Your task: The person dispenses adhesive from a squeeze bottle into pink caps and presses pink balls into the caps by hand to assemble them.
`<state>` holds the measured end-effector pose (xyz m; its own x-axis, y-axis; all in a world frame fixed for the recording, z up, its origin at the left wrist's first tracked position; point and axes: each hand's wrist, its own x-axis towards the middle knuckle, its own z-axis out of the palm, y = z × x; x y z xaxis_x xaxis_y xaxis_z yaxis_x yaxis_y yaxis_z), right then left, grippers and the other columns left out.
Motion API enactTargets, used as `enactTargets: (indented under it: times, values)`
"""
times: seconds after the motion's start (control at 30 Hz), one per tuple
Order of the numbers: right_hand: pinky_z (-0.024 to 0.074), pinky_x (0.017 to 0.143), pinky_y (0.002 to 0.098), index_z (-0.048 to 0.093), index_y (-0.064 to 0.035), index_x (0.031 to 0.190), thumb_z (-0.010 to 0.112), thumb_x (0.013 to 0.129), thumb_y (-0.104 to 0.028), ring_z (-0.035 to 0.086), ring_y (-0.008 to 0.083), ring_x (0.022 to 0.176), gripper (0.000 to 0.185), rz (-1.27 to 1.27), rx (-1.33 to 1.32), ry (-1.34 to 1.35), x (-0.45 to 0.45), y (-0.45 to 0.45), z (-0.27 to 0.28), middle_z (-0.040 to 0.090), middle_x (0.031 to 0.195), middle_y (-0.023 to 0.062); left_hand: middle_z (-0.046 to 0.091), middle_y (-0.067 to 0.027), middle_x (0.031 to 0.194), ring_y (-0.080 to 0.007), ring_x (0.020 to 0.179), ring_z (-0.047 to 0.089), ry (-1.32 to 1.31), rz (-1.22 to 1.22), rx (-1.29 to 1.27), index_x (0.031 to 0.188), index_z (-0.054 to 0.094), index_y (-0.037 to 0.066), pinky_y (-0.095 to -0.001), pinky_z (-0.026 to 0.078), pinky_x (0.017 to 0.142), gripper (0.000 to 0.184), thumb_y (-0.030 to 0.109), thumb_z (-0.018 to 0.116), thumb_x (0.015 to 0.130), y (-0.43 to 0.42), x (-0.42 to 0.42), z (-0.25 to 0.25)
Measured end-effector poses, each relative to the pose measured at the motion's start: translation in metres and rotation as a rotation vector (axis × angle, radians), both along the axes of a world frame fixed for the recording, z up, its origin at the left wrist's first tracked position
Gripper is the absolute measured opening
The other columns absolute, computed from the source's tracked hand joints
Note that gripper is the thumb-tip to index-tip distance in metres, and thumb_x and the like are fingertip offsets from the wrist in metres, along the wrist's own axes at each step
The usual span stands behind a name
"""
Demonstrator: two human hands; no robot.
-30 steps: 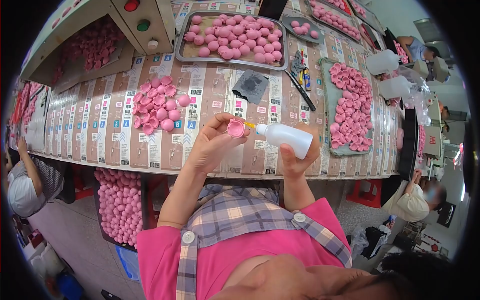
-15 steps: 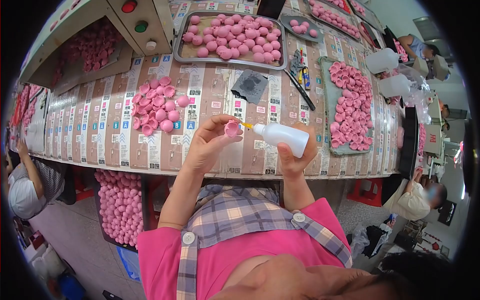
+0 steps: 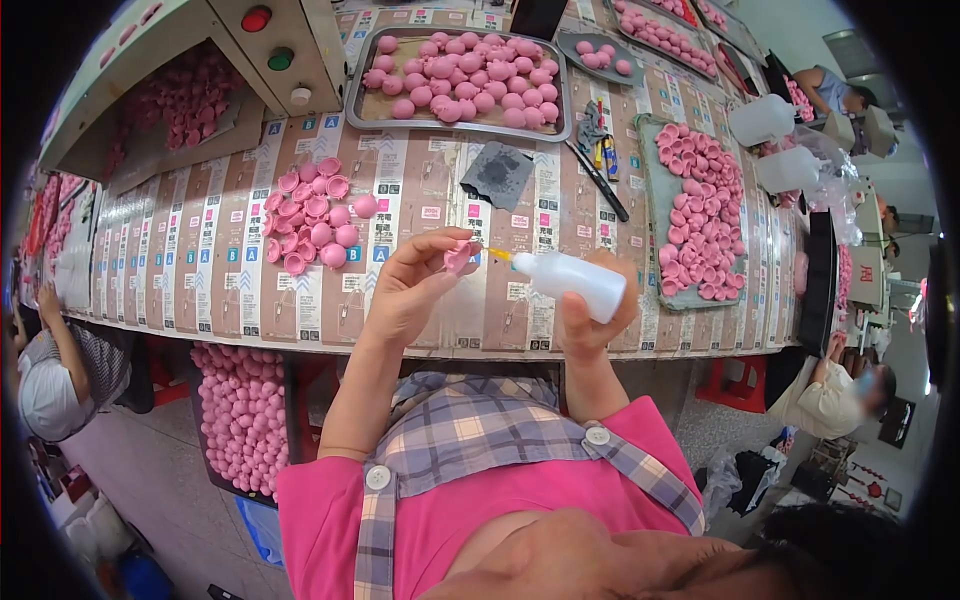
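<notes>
Between the thumb and fingers of my left hand (image 3: 412, 285) is a pink half shell (image 3: 459, 257), turned partly edge-on. My right hand (image 3: 600, 310) is wrapped round a white squeeze bottle (image 3: 572, 282), tipped sideways with its yellow nozzle (image 3: 499, 254) pointing at the shell. The nozzle tip is close to the shell's rim; whether it touches I cannot tell. On the table to the left of my left hand lies a loose pile of pink shells and balls (image 3: 315, 212). A dark grey cloth (image 3: 498, 174) lies beyond my hands.
A metal tray (image 3: 352, 112) of pink balls stands at the back. To the right is a tray (image 3: 690, 300) of half shells, with a black pen (image 3: 598, 182) nearer. A machine with buttons (image 3: 285, 45) stands at the back left. A crate of balls (image 3: 240, 415) sits below the table edge.
My left hand has turned the half shell, so its opening faces more toward the nozzle. The bottle has shifted slightly right and down, still in my right hand.
</notes>
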<state>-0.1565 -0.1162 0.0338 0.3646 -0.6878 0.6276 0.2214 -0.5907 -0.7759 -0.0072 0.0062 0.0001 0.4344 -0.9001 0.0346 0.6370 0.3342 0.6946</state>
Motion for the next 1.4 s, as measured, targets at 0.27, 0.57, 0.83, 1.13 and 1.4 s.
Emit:
enactTargets:
  times: [0.27,0.57,0.83,1.13,1.4]
  values:
    - [0.0395,0.063,0.0201,0.047,-0.0014,0.094,0.067,0.071,-0.019,0.048,0.0081,0.073,0.034,-0.058,0.412,0.000,-0.008,-0.026,-0.003,0.049,0.084,0.0027,0.047,-0.0085,0.118,-0.0240,0.105,0.049,0.473,-0.064,-0.130,0.110,0.050,0.009,-0.0354,0.041,0.087,0.037,0.003,0.060,0.074,0.001,0.009,-0.010]
    - [0.0404,0.067,0.0238,0.053,-0.0001,0.094,0.066,0.072,-0.017,0.051,0.0113,0.077,0.031,-0.036,0.505,0.491,-0.004,-0.057,-0.044,0.053,0.086,0.0043,0.046,-0.0054,0.114,-0.0164,0.094,0.049,0.995,-0.315,-0.477,0.118,0.045,0.013,-0.0314,0.045,0.082,0.037,0.009,0.051,0.083,-0.010,0.006,-0.020]
    - [0.0418,0.068,0.0299,0.055,-0.0002,0.096,0.066,0.070,-0.022,0.055,0.0234,0.075,0.035,-0.066,0.118,0.671,0.018,-0.061,-0.072,0.056,0.085,0.0117,0.045,-0.0085,0.114,-0.0173,0.092,0.050,0.986,-0.318,-0.327,0.120,0.041,0.009,-0.0312,0.045,0.082,0.039,0.012,0.052,0.083,-0.010,-0.004,-0.017]
    - [0.0424,0.070,0.0310,0.058,-0.0026,0.096,0.060,0.073,-0.017,0.056,0.0260,0.077,0.027,-0.389,-0.376,0.660,-0.012,-0.120,-0.062,0.059,0.089,0.0126,0.045,-0.0084,0.115,-0.0167,0.087,0.051,0.861,-0.159,-0.135,0.120,0.040,0.006,-0.0286,0.047,0.076,0.037,0.016,0.049,0.085,0.002,0.001,-0.032]
    - [0.0445,0.063,0.0407,0.054,-0.0062,0.088,0.056,0.070,-0.016,0.057,0.0332,0.073,0.020,-0.656,-0.278,0.948,-0.038,-0.293,-0.075,0.058,0.084,0.0144,0.041,-0.0062,0.118,-0.0165,0.089,0.048,0.866,-0.168,-0.185,0.124,0.036,0.010,-0.0297,0.045,0.079,0.041,0.013,0.048,0.085,-0.002,-0.003,-0.029]
